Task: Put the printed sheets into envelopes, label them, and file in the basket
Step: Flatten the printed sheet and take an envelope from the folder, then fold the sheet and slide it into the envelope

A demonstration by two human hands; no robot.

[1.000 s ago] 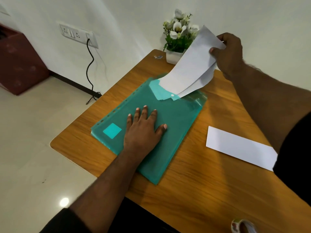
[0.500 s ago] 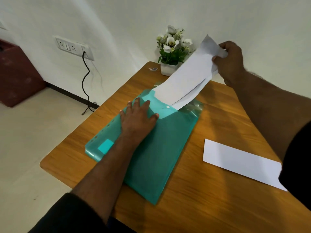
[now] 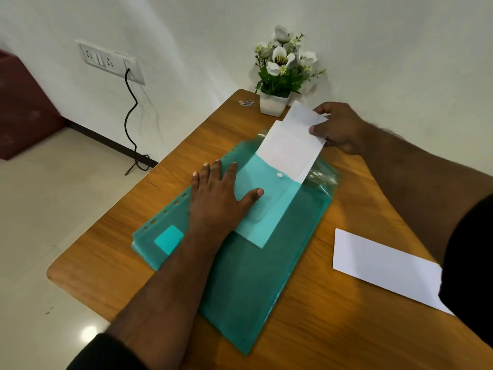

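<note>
Paper [image 3: 289, 145] sticks out of the far end of a green folder [image 3: 256, 276], pinched at its far right edge by the right hand [image 3: 338, 128]. That grip is clenched on the sheets: the thumb lies on top of the edge and the fingers curl under it. At least two sheets show, one edge offset behind the other. From the grip the sheets slope down and to the left into the folder's mouth, and their lower part shows through the translucent plastic as a pale band running toward the near side. A white snap [image 3: 279, 174] sits on the folder flap just below and left of the grip.

Left hand [image 3: 221, 194] lies flat on the folder with fingers spread and thumb pointing right; it is released and grasps nothing, only pressing the plastic down. It sits well to the left of the right-hand grip and nearer the person. A pale square label [image 3: 168, 239] shows on the folder's left corner, beside the left wrist.

Folder rests on the worktop [image 3: 333, 329], angled from near right to far left. A white envelope [image 3: 384, 267] lies flat on the worktop, well below the grip on the near right, apart from the folder. A flower pot [image 3: 274, 102] stands at the far edge, just left of the grip and beyond it.
</note>
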